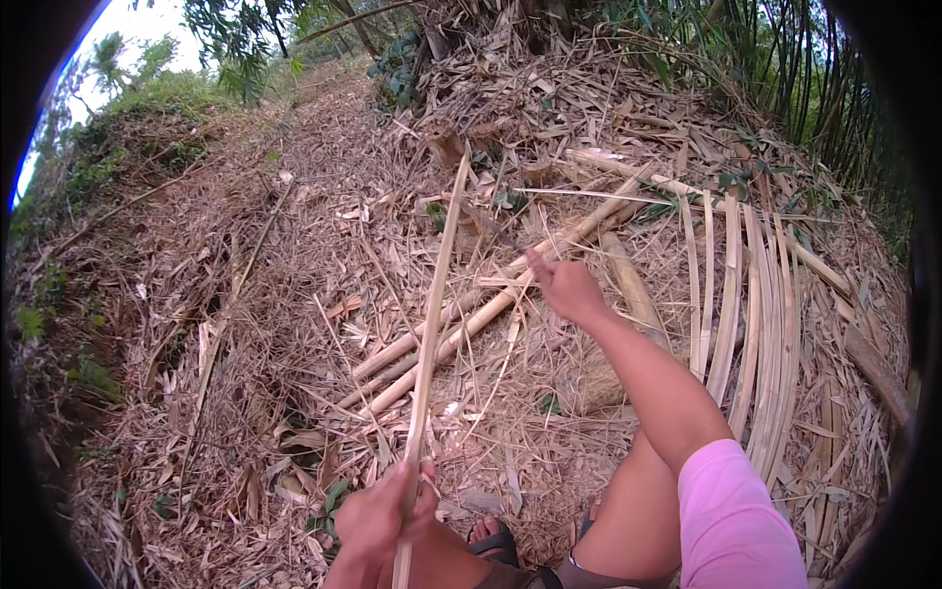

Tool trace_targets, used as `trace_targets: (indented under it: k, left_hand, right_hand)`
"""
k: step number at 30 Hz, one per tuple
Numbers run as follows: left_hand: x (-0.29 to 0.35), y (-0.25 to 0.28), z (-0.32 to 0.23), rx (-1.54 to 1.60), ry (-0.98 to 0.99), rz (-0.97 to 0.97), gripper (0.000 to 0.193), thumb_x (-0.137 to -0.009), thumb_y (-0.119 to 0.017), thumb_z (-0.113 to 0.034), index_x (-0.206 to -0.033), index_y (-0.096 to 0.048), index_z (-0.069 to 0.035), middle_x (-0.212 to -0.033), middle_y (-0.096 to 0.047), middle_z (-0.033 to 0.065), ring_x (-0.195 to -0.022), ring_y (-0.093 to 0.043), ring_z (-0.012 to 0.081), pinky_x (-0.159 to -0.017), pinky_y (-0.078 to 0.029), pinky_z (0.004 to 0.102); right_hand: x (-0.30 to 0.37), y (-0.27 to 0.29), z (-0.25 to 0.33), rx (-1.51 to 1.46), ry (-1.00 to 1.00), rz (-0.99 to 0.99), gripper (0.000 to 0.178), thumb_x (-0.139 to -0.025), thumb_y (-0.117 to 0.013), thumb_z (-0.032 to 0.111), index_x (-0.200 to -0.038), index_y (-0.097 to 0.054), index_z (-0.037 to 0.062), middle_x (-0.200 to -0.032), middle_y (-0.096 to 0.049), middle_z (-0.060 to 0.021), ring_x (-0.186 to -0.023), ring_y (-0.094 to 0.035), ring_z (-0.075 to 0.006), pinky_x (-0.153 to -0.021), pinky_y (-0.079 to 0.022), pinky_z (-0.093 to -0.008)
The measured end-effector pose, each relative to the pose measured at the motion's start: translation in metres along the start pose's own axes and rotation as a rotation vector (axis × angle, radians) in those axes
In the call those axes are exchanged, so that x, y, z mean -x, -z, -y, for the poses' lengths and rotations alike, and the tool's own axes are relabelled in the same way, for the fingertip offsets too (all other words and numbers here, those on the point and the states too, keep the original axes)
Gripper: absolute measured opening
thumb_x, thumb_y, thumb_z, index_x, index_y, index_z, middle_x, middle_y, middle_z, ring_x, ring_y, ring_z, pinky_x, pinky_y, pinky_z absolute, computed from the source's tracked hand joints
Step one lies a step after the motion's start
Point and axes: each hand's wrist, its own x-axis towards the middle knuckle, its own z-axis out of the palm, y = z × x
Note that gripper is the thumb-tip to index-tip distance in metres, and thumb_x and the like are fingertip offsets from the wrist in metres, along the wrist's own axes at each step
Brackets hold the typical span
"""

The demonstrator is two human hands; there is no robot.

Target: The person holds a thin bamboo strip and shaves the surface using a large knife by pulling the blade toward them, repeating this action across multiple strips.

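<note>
Pale bamboo strip (439, 294) slants up from our left hand (378, 515), clamped round it, its lower end cut off below. Our right hand (569, 290) curls round a dark tool (491, 228) we barely make out, near poles (481, 316).

The ground (520, 383) is brown and uneven, sloping up to a mound at the top, with dry litter (265, 393) over most of it; pale poles (481, 316) lie aslant near the middle, close together; a thicker log (633, 280) lies to their right; farther right, strips (756, 304) lie side by side, their far ends at a long pole (819, 267); a thin stick (235, 285) lies at the left, well apart from the poles.
</note>
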Motion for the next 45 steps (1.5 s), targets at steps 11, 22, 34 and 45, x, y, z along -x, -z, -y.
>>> trace_targets:
  k: [11, 22, 34, 45]
  left_hand:
    - [-0.086, -0.017, -0.028, 0.118, -0.124, 0.145, 0.023, -0.105, -0.039, -0.028, -0.102, -0.046, -0.007, -0.07, -0.044, 0.0007, -0.042, -0.03, 0.0056, -0.034, -0.021, 0.021]
    - [-0.061, -0.009, -0.014, 0.091, -0.084, 0.173, 0.029, -0.107, -0.035, -0.034, -0.098, -0.047, -0.009, -0.066, -0.037, -0.0022, -0.041, -0.024, 0.005, -0.036, -0.017, 0.0225]
    - [-0.054, -0.005, 0.003, 0.095, 0.02, 0.206, 0.026, -0.107, -0.038, -0.029, -0.094, -0.048, -0.009, -0.063, -0.033, -0.0042, -0.042, -0.023, 0.0053, -0.037, -0.016, 0.0233]
    - [-0.027, 0.0, 0.009, 0.043, 0.073, 0.287, 0.027, -0.107, -0.038, -0.03, -0.093, -0.047, -0.009, -0.063, -0.033, -0.0029, -0.042, -0.025, 0.0063, -0.038, -0.018, 0.0242]
  right_hand:
    - [0.109, -0.023, 0.087, 0.214, 0.786, -0.003, 0.078, -0.083, -0.043, 0.079, -0.074, -0.062, 0.004, -0.065, -0.066, -0.0129, -0.055, -0.067, -0.0302, -0.053, -0.055, -0.0422]
    - [0.048, -0.023, 0.045, 0.222, 0.598, -0.185, 0.07, -0.086, -0.046, 0.075, -0.071, -0.062, 0.0087, -0.059, -0.062, -0.0092, -0.053, -0.065, -0.027, -0.051, -0.051, -0.0414]
    - [0.029, -0.018, 0.026, 0.202, 0.381, -0.137, 0.069, -0.089, -0.043, 0.073, -0.071, -0.063, 0.0101, -0.058, -0.061, -0.008, -0.049, -0.061, -0.0254, -0.052, -0.049, -0.0425]
    - [-0.004, 0.016, -0.019, 0.256, 0.254, -0.274, 0.075, -0.092, -0.032, 0.073, -0.083, -0.068, 0.008, -0.063, -0.064, -0.0143, -0.065, -0.065, -0.0348, -0.062, -0.052, -0.0451]
